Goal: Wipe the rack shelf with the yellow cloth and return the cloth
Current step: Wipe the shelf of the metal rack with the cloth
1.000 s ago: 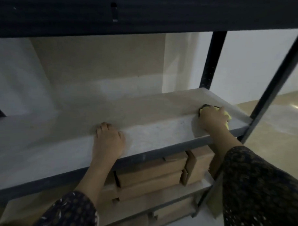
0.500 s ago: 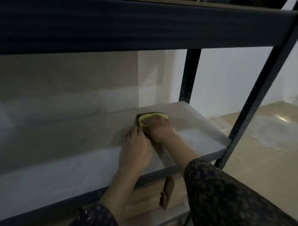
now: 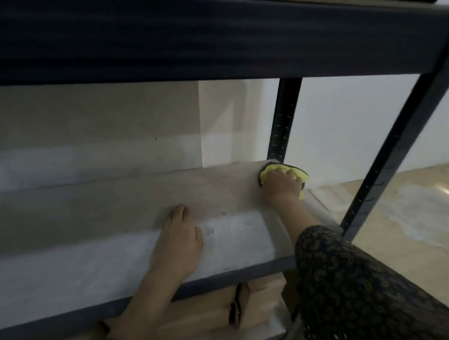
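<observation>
The pale rack shelf (image 3: 94, 231) runs across the view between dark metal posts. My right hand (image 3: 281, 188) presses the yellow cloth (image 3: 274, 169), which has a dark edge, onto the far right corner of the shelf beside the rear post. Most of the cloth is hidden under my fingers. My left hand (image 3: 180, 242) lies flat, palm down, on the front part of the shelf, well apart from the cloth, and holds nothing.
A dark beam of the upper shelf (image 3: 197, 36) hangs low overhead. The rear post (image 3: 283, 121) and the slanted front post (image 3: 386, 160) stand to the right. Cardboard boxes (image 3: 239, 310) sit on the lower shelf. A pale floor (image 3: 407, 214) lies to the right.
My right hand slid the cloth from the shelf's front right corner toward the middle beside my left hand, then out to the rear right corner. My left hand stays flat on the shelf.
</observation>
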Available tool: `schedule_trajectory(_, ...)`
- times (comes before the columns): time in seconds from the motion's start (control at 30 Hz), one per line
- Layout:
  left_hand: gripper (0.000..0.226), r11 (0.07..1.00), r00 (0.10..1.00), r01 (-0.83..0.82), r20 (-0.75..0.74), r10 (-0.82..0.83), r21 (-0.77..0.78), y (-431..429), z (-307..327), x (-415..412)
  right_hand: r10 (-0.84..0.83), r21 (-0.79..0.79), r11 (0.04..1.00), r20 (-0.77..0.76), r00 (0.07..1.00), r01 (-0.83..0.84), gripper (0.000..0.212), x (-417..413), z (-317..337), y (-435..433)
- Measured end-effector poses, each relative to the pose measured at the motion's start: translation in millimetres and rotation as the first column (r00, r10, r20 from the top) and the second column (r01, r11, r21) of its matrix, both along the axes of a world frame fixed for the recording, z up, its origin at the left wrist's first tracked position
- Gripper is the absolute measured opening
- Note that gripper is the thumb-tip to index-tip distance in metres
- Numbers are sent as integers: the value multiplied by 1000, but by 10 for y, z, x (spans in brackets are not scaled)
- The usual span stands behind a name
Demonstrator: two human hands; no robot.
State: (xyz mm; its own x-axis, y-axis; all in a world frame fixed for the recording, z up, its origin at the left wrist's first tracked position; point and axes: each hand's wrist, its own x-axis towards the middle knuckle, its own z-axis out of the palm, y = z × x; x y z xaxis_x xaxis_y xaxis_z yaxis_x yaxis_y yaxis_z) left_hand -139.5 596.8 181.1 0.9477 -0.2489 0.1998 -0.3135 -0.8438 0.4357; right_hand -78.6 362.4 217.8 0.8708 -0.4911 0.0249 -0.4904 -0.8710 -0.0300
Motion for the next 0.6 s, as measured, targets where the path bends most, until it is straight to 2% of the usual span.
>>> schedule_trajectory(0.17, 39, 999, 1000, -7, -9, 7, 41, -21, 15, 10, -162, 43, 985, -95, 982, 166, 48, -488, 81, -166)
schedule_trajectory(0.3, 36, 998, 1000, -15, -10, 16, 65, -45, 25, 36, -98, -18, 995, -30, 995, 97, 42, -960, 65, 23)
schedule_trajectory(0.37, 34, 997, 1000, -4, -4, 5, 76, -42, 27, 44, -4, -41, 999, -37, 999, 3, 42, -1091, 43, 89)
schedule_trajectory(0.47, 35, 991, 1000, -15, 17, 13, 129, -41, 44, 34, 275, -66, 959, -14, 961, -275, 41, -1279, -47, 65)
schedule_trajectory(0.6, 36, 993, 1000, -13, 10, 12, 116, -48, 94, -4, 503, 159, 837, 155, 850, -524, 44, -1775, 32, 278)
